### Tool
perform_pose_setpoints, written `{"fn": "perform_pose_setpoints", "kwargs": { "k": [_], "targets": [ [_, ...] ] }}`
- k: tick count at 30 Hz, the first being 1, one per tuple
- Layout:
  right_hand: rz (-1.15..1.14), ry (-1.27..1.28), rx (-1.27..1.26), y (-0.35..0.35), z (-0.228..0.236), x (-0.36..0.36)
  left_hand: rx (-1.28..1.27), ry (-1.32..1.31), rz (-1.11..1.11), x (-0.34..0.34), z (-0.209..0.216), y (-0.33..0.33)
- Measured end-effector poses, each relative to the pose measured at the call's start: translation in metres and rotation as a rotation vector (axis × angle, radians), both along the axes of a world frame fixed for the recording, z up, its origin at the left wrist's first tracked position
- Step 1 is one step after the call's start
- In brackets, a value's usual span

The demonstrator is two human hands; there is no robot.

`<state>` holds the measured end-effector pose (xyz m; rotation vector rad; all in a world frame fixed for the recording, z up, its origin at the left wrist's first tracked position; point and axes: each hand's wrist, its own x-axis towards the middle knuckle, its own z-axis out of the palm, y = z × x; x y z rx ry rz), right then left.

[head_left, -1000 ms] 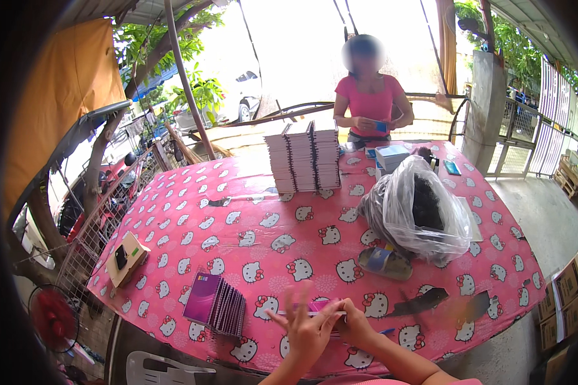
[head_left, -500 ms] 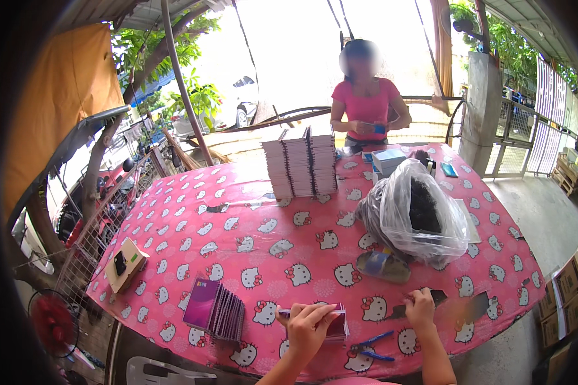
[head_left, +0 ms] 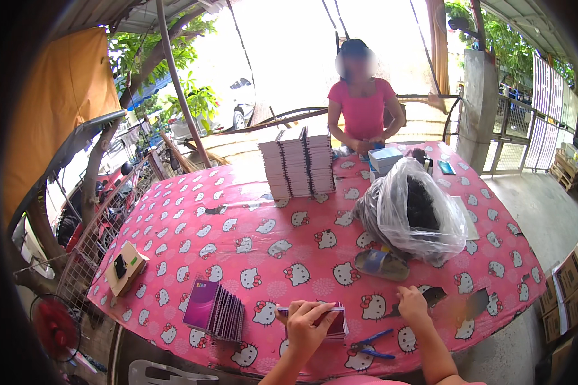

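A small stack of purple-covered notebooks (head_left: pixel 336 326) lies at the near edge of the table. My left hand (head_left: pixel 307 324) rests over it, fingers curled across the top and gripping it. To its right, my right hand (head_left: pixel 413 305) is low over the tablecloth with its fingers drawn together; whatever they might pinch is too small to make out. Between my hands lies a pair of blue-handled pliers (head_left: pixel 372 346). Left of my left hand stands a fanned row of purple spiral notebooks (head_left: pixel 215 313).
Tall stacks of spiral-bound notebooks (head_left: pixel 295 163) stand at the far middle. A clear plastic bag of black material (head_left: pixel 424 212) and a slipper-like grey item (head_left: pixel 382 264) sit at right. Across the table stands a person in pink (head_left: pixel 364 109). A phone on a cardboard box (head_left: pixel 123 268) is far left.
My right hand has shifted slightly left, away from the dark patch on the cloth. My left hand stays on the notebooks. The person opposite has lowered their hands toward the table.
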<state>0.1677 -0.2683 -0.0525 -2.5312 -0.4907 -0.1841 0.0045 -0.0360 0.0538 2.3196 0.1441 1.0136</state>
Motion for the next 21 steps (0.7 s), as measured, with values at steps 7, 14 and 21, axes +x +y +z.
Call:
{"fn": "perform_pose_setpoints", "kwargs": {
  "k": [7,14,21],
  "targets": [
    [0.484,0.129,0.751,0.070,0.112,-0.062,-0.030,0.014,-0.005,-0.003,0.004,-0.002],
    [0.471,0.153,0.664,0.084,0.123,-0.061,-0.013,-0.017,-0.001,-0.005,0.006,-0.004],
    [0.583,0.230,0.639,0.082,0.124,-0.056,-0.075,0.002,-0.023,-0.007,0.005,-0.001]
  ]
}}
